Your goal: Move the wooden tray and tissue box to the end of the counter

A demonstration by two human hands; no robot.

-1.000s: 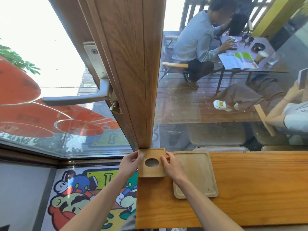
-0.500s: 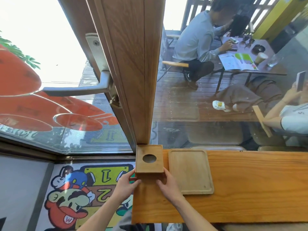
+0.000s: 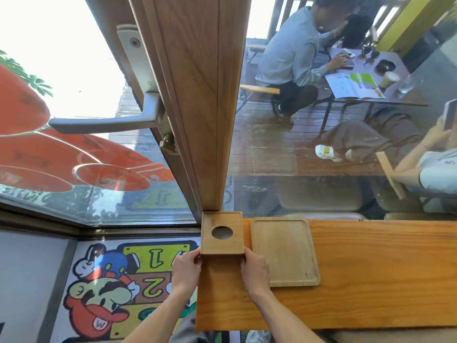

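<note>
The wooden tissue box (image 3: pixel 222 246), square with a round hole in its top, stands at the far left corner of the wooden counter (image 3: pixel 371 280), right against the door post. My left hand (image 3: pixel 186 270) grips its near left corner and my right hand (image 3: pixel 254 271) its near right corner. The shallow wooden tray (image 3: pixel 284 252) lies flat just right of the box, almost touching it, with nothing on it. My right hand's knuckles sit beside the tray's left rim.
A wooden door post (image 3: pixel 197 107) with a metal lever handle (image 3: pixel 103 123) rises behind the box. Glass (image 3: pixel 321 169) lines the counter's far edge, with people seated outside. A cartoon floor mat (image 3: pixel 106 293) lies below the counter's left end.
The box has slid back against the door post at the counter's end. My hands moved from its sides to its near corners.
</note>
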